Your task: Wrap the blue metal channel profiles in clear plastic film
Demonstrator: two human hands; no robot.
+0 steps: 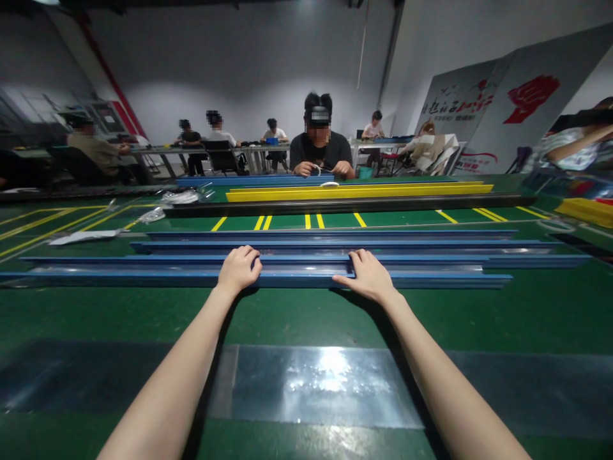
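A long blue U-shaped channel (297,281) lies across the green table in front of me. My left hand (239,268) grips it left of the middle, fingers curled over its far rim. My right hand (368,276) holds the same channel farther right, with the fingertips over the far rim and the thumb on the near one. Just behind lies another blue channel (454,247), parallel and close to the first. A clear plastic sheet (268,383) is spread flat under my forearms. The undersides of both hands are hidden.
Farther back lie a black strip (407,204) and a yellow channel (359,191). Clear plastic bags (182,197) and a white paper (86,237) sit at the left. A co-worker (320,150) across the table holds a thin white piece. Other people sit at tables behind.
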